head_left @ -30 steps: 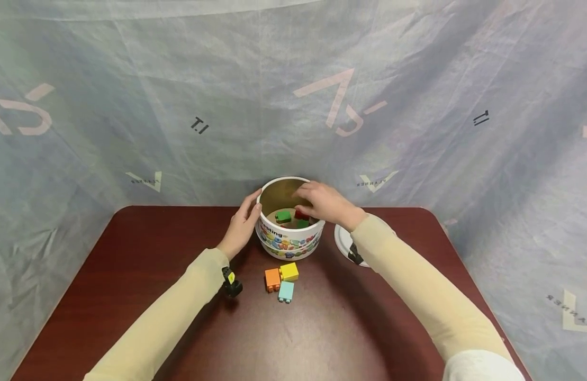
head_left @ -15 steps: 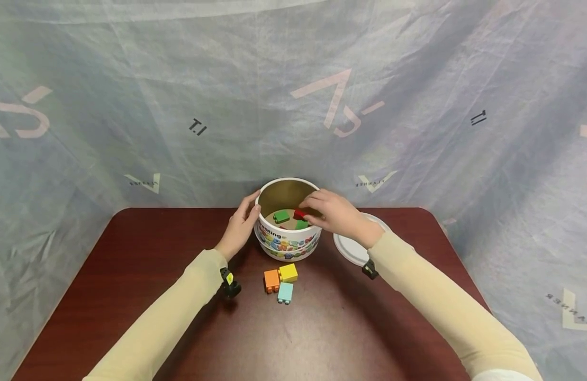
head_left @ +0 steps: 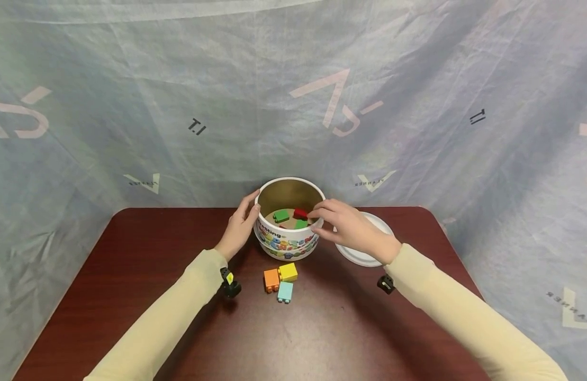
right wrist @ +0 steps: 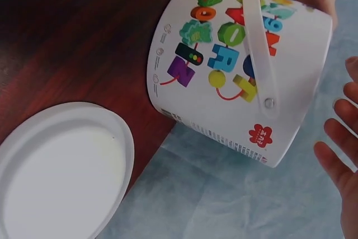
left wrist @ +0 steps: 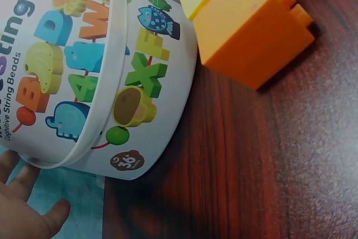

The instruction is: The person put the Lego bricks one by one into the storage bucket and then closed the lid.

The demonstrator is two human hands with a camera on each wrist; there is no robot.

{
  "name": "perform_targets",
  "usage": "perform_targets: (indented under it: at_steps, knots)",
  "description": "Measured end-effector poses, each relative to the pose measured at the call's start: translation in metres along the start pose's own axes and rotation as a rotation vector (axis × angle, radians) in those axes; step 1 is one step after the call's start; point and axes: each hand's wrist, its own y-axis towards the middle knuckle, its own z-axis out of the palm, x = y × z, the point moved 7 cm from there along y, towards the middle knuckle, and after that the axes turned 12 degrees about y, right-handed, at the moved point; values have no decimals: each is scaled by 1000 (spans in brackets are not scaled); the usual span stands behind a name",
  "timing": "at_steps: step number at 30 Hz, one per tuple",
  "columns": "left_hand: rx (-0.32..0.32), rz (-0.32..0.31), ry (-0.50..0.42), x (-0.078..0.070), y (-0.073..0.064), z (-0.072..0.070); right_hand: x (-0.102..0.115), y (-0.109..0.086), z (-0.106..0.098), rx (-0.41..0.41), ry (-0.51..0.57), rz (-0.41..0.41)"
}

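A white bucket (head_left: 288,247) with printed letters and a wide open top stands at the back of the table. My left hand (head_left: 237,227) rests against its left rim, fingers extended, thumb along the near side. At the right rim is my right hand (head_left: 352,228), its loose fingers holding nothing; in the right wrist view those fingers are apart from the bucket wall. Inside lie a green block (head_left: 281,216), a red block (head_left: 300,214) and another green block (head_left: 300,225). An orange block (head_left: 271,280), a yellow block (head_left: 288,272) and a light blue block (head_left: 285,291) sit in front.
A white round lid (right wrist: 61,183) lies on the table right of the bucket, partly under my right hand in the head view. The bucket's white handle (left wrist: 114,43) hangs down its front. A grey fabric backdrop (head_left: 226,148) rises right behind the table.
My right hand has drawn back from inside the bucket, rightward to its rim, uncovering the red block and the far right rim. The left hand has stayed at the left rim.
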Motion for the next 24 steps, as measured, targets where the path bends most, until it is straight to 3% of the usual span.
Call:
perform_targets:
  at_steps: [24]
  knots:
    - [-6, -6, -2, -3, -1, 0, 20, -28, 17, 15, 41, -69]
